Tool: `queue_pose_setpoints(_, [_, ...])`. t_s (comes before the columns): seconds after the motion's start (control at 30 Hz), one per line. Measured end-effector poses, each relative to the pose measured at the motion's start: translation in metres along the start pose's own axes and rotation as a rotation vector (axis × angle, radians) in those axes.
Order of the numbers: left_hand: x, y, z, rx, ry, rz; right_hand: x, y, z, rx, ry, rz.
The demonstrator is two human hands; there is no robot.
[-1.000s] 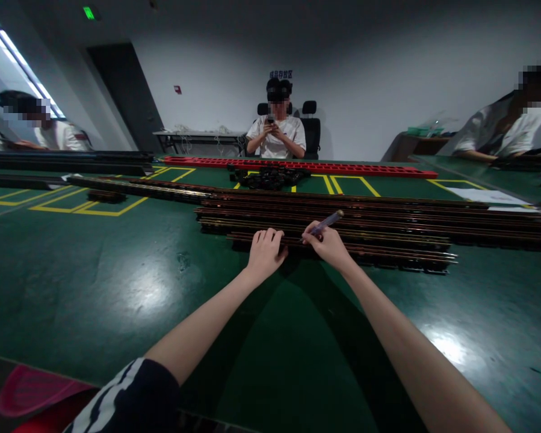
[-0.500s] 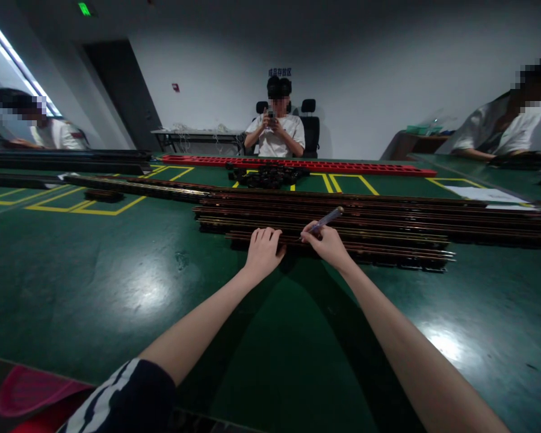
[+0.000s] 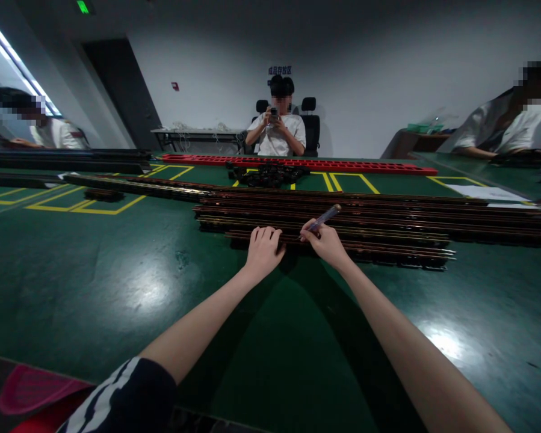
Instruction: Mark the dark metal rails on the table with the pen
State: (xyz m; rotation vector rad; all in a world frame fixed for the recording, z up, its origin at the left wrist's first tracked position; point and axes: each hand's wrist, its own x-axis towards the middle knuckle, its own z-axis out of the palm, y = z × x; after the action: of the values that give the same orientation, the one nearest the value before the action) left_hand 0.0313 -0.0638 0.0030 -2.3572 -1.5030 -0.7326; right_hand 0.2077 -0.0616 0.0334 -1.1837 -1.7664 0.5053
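Several long dark metal strips [image 3: 387,231] lie side by side across the green table [image 3: 117,282]. My left hand [image 3: 263,249] rests on the nearest strip, fingers curled over its edge. My right hand [image 3: 327,242] is closed on a purple pen [image 3: 323,218], whose tip touches the same strip just right of my left hand.
A long red rail [image 3: 297,163] and a heap of small black parts [image 3: 268,174] lie at the far side. More dark strips [image 3: 62,161] stretch to the left. A person sits opposite with a phone [image 3: 272,112]; other people are at both sides. Papers [image 3: 484,193] lie far right.
Both hands stay in place on the nearest strip; the pen has barely shifted. The view has tilted slightly, and the person opposite has raised the phone a little.
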Motion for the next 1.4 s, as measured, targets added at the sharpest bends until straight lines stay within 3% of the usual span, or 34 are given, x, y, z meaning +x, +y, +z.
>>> queue_pose_setpoints(1.4, [-0.0007, 0.0029, -0.0033, 0.029, 0.003, -0.021, 0.0011, -0.0025, 0.0017, -0.036, 0.041, 0.000])
